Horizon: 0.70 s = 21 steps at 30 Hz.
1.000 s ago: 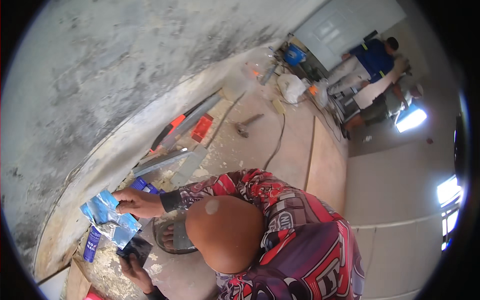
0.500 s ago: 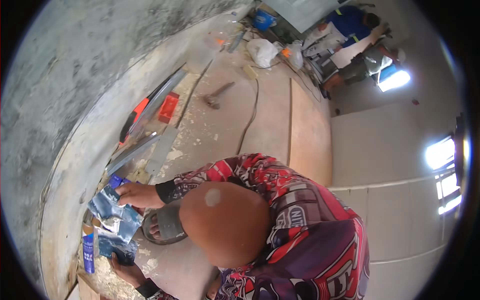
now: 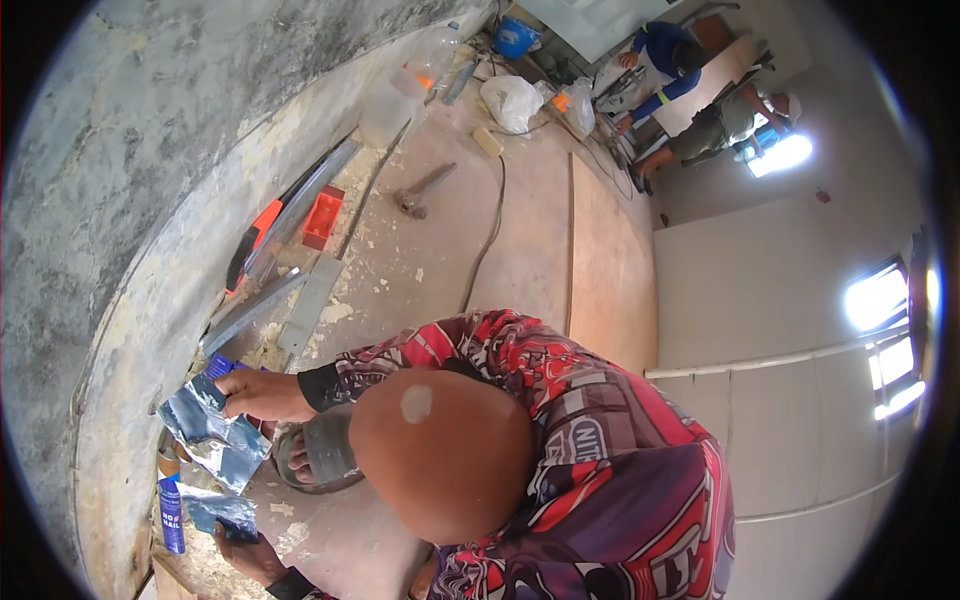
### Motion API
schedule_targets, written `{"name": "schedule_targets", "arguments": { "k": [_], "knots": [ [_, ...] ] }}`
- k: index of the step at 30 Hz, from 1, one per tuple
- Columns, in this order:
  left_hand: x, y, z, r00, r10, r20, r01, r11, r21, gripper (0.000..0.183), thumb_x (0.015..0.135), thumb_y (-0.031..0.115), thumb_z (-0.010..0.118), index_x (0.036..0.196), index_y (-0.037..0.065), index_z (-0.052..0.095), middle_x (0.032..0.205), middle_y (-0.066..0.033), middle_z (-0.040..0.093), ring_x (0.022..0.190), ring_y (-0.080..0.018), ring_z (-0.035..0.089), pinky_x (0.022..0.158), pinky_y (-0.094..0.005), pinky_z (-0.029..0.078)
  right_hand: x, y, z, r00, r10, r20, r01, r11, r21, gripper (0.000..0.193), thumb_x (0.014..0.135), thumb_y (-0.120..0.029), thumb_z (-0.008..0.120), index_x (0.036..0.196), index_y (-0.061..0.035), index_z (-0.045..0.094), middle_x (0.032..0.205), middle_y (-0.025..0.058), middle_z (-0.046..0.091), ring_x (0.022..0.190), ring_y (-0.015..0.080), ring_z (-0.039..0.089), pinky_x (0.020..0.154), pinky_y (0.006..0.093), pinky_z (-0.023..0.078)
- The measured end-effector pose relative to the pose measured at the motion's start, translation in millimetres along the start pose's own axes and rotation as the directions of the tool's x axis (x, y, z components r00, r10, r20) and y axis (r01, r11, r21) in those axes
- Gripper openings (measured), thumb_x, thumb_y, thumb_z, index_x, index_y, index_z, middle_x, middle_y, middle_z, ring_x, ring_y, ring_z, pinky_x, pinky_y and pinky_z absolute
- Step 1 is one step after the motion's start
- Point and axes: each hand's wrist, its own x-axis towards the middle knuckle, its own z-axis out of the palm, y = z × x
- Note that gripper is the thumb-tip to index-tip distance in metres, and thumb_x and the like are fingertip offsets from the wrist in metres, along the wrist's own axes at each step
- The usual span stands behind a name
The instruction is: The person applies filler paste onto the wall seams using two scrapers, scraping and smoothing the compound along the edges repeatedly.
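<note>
While the right hand (image 3: 262, 394) pinches a crumpled blue sheet (image 3: 205, 425), the left hand (image 3: 252, 560) grips a smeared blue piece (image 3: 222, 512)

At the lower left of the frame, the sheet sits just above the piece; whether they touch is hard to tell. The right fingers are closed on the sheet's upper right edge, and the left fingers grip the piece's lower edge. Both show pale smears. Just beside them stands a purple tube (image 3: 171, 516); purple packs (image 3: 220, 366) lie behind the right hand. A sandalled foot (image 3: 318, 455) and a bare knee (image 3: 440, 455) are to the right. Farther up lie a grey strip (image 3: 308, 303), a red tray (image 3: 323, 217) and a hammer (image 3: 424, 192), with a dark cable (image 3: 489, 240) beside a wooden board (image 3: 612, 270). Toward the top are a clear plastic container (image 3: 392, 112), a white bag (image 3: 512, 103) and a blue bucket (image 3: 514, 38). Two other people occupy the upper right.
</note>
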Motion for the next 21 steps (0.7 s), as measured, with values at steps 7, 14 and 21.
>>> {"name": "schedule_targets", "arguments": {
  "k": [7, 14, 21],
  "knots": [
    [-25.0, -4.5, -31.3, 0.992, 0.116, 0.054, -0.108, 0.985, -0.134, 0.027, 0.097, 0.018, 0.058, 0.115, 0.002, 0.069, 0.121, -0.0133, 0.069, 0.114, -0.0246, 0.063, 0.103, -0.0386, 0.050, 27.9, 27.2, -6.2, 0.953, -0.125, 0.276, 0.169, 0.976, -0.141, 0.019, 0.095, -0.014, 0.062, 0.109, -0.0010, 0.061, 0.095, 0.0027, 0.057, 0.078, 0.0136, 0.062, 0.061, 0.0311, 0.052],
    [-86.5, 11.4, 113.9, 0.658, 0.701, 0.276, -0.685, 0.403, 0.608, 0.030, 0.091, -0.007, 0.060, 0.119, 0.001, 0.066, 0.105, -0.0110, 0.066, 0.089, -0.0233, 0.063, 0.083, -0.0296, 0.049, 20.8, -7.0, -9.8, 0.991, -0.002, 0.132, 0.023, 0.987, -0.157, 0.033, 0.103, -0.005, 0.046, 0.136, -0.0046, 0.052, 0.116, 0.0054, 0.065, 0.099, 0.0136, 0.068, 0.081, 0.0346, 0.062],
    [-127.9, 32.6, 149.0, 0.448, 0.632, 0.632, -0.581, -0.331, 0.743, 0.049, 0.078, -0.010, 0.066, 0.124, 0.007, 0.065, 0.113, -0.0132, 0.069, 0.095, -0.0321, 0.066, 0.081, -0.0409, 0.055, 43.5, -2.8, 31.5, 0.973, -0.007, 0.231, 0.048, 0.984, -0.170, 0.027, 0.101, -0.007, 0.051, 0.128, -0.0031, 0.056, 0.104, 0.0022, 0.063, 0.086, 0.0083, 0.066, 0.072, 0.0291, 0.063]
  ]
}}
